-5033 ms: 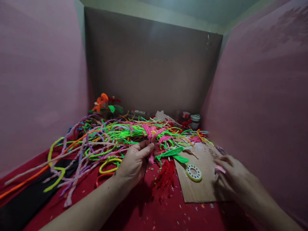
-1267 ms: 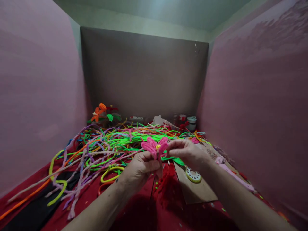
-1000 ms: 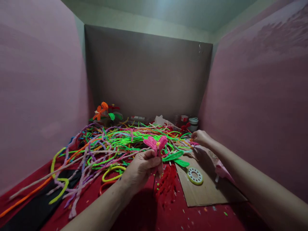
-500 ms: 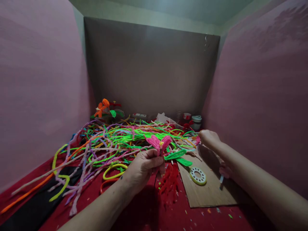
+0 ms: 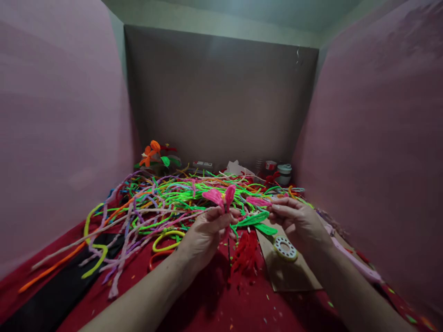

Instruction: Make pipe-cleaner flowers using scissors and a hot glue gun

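Note:
Pinched in my left hand [image 5: 211, 230] is a pink pipe-cleaner flower [image 5: 213, 197] with a small yellow centre and a thin dark stem hanging below. My right hand [image 5: 301, 220] grips the end of a loose pink petal [image 5: 258, 201], held to the right of the flower and apart from it. Green pipe-cleaner leaves [image 5: 254, 218] lie between my hands. Beneath them sits a bunch of red fuzzy pieces [image 5: 245, 256].
Tangled pipe cleaners [image 5: 187, 193] spread across the red cloth [image 5: 200, 304]. A tape roll [image 5: 285, 249] rests on cardboard [image 5: 294, 279], with a pink tool handle [image 5: 358, 263] at right. Yellow scissor-like loops [image 5: 168, 241] lie left. An orange flower [image 5: 150, 153] and a lidded cup [image 5: 284, 173] stand behind.
My right hand has come left and nearer from the far side of the cardboard, bringing the pink petal toward the flower. My left hand has turned the flower slightly.

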Available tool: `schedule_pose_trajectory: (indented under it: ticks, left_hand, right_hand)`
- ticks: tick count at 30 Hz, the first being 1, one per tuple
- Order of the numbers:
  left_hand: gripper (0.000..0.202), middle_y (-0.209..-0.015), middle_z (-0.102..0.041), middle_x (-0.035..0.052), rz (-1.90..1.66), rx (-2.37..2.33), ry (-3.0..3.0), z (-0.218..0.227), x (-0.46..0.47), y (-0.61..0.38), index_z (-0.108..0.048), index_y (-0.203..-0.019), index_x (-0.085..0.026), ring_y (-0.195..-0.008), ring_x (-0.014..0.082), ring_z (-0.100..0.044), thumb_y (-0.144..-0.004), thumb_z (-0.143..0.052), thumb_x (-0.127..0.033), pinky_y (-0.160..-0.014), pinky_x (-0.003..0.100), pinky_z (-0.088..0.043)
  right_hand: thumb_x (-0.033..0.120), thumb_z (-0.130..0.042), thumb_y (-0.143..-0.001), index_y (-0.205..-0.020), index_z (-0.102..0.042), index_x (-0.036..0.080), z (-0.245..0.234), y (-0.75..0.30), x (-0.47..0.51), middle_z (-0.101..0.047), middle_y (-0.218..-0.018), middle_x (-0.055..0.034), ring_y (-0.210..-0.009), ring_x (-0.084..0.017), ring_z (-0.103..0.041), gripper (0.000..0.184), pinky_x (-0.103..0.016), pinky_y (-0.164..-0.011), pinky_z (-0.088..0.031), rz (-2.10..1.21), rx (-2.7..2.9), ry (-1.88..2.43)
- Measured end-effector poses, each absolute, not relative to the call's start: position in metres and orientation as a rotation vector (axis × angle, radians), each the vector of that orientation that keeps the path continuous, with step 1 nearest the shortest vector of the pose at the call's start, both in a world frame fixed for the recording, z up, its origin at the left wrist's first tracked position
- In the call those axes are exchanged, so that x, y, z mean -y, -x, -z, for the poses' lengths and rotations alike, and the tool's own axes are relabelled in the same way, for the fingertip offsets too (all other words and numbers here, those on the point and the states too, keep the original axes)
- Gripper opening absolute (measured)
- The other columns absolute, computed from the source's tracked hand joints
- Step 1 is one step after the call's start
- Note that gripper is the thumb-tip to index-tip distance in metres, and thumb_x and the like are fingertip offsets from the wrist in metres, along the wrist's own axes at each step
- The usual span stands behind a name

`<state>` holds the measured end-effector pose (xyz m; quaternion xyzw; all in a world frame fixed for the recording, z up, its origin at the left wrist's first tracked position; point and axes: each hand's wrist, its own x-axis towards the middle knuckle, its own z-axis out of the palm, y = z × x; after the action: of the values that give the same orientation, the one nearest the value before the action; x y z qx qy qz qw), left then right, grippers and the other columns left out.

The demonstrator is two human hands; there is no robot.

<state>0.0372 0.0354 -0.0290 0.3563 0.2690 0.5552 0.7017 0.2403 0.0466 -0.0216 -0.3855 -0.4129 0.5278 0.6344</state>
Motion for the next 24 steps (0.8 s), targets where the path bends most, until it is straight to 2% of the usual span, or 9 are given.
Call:
schedule_pose_trajectory:
  ticks: [7,12,18,21,24]
  left_hand:
    - [0.02,-0.055,-0.059,-0.0035,-1.243,-0.624,-0.762,0.03,-0.038,-0.037,-0.064,-0.067,-0.011,-0.047,0.0038,-0.05,-0.053,-0.078,-0.011,-0.048,0.016,-0.036]
    - [0.022,-0.059,-0.059,-0.0027,-1.197,-0.638,-0.797,0.033,-0.04,-0.035,-0.062,-0.071,-0.012,-0.048,0.0051,-0.05,-0.056,-0.078,-0.013,-0.05,0.018,-0.036]
    - [0.023,-0.06,-0.059,-0.0021,-1.162,-0.682,-0.792,0.032,-0.04,-0.035,-0.062,-0.068,-0.012,-0.048,0.0062,-0.051,-0.054,-0.079,-0.014,-0.05,0.02,-0.037]
    - [0.023,-0.061,-0.061,-0.0014,-1.181,-0.654,-0.783,0.029,-0.04,-0.034,-0.064,-0.072,-0.011,-0.051,0.0074,-0.053,-0.054,-0.079,-0.015,-0.052,0.021,-0.04]
    - [0.026,-0.072,-0.066,0.0023,-1.268,-0.658,-0.747,0.028,-0.042,-0.032,-0.066,-0.074,-0.011,-0.062,0.0104,-0.058,-0.052,-0.081,-0.015,-0.056,0.022,-0.043]
  right_hand:
    - [0.018,-0.074,-0.058,-0.063,-0.066,0.015,0.033,-0.204,-0.022,-0.063,-0.057,0.0011,-0.054,-0.009,-0.054,0.01,-0.022,-0.057,-0.041,-1.286,1.184,0.887]
    - [0.02,-0.072,-0.059,-0.076,-0.07,0.016,0.027,-0.204,-0.018,-0.068,-0.061,-0.0016,-0.057,-0.013,-0.06,0.018,-0.026,-0.061,-0.044,-1.478,1.331,0.986]
    - [0.019,-0.068,-0.064,-0.07,-0.069,0.016,0.023,-0.198,-0.015,-0.067,-0.058,-0.0011,-0.054,-0.011,-0.058,0.007,-0.025,-0.058,-0.042,-1.677,1.448,0.957]
    - [0.016,-0.07,-0.06,-0.065,-0.067,0.014,0.029,-0.196,-0.018,-0.065,-0.058,-0.0006,-0.052,-0.01,-0.055,0.007,-0.023,-0.055,-0.04,-1.757,1.296,0.902]
    - [0.01,-0.074,-0.052,-0.063,-0.064,0.014,0.033,-0.196,-0.026,-0.06,-0.055,0.0035,-0.048,-0.006,-0.051,0.016,-0.02,-0.051,-0.038,-1.745,0.954,0.853]
